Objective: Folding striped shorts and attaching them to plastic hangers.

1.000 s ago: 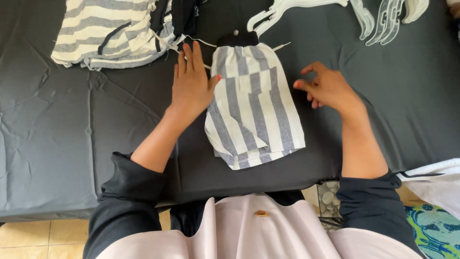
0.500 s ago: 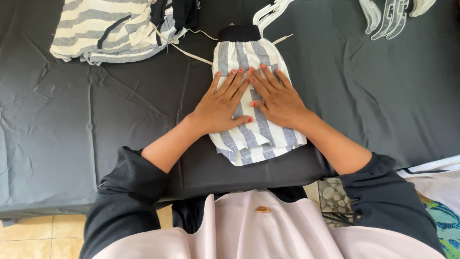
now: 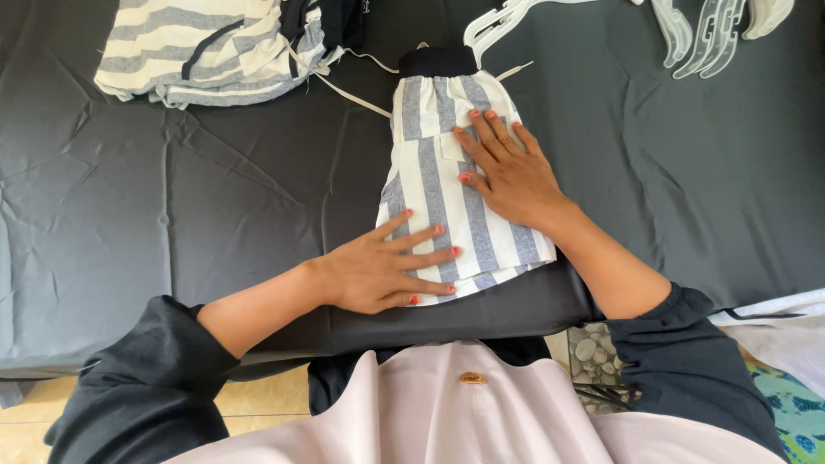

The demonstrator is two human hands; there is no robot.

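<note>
Folded shorts (image 3: pixel 455 172) lie mid-table (image 3: pixel 172 215), right in front of you. Your left hand (image 3: pixel 378 273) lies flat on their near-left corner, right hand (image 3: pixel 507 172) flat on their middle. Garment pile (image 3: pixel 206 43) sits far-left of the shorts; hangers (image 3: pixel 713 30) far-right of them, w/ one more hanger (image 3: pixel 498 21) just behind.

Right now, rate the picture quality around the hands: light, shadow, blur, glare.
Head view: soft, even daylight; the left hand and right hand are sharp on the striped shorts, casting only faint shadows. The black table cover shows a mild sheen along its creases, no harsh glare. The white hangers are cut off by the top edge.
</note>
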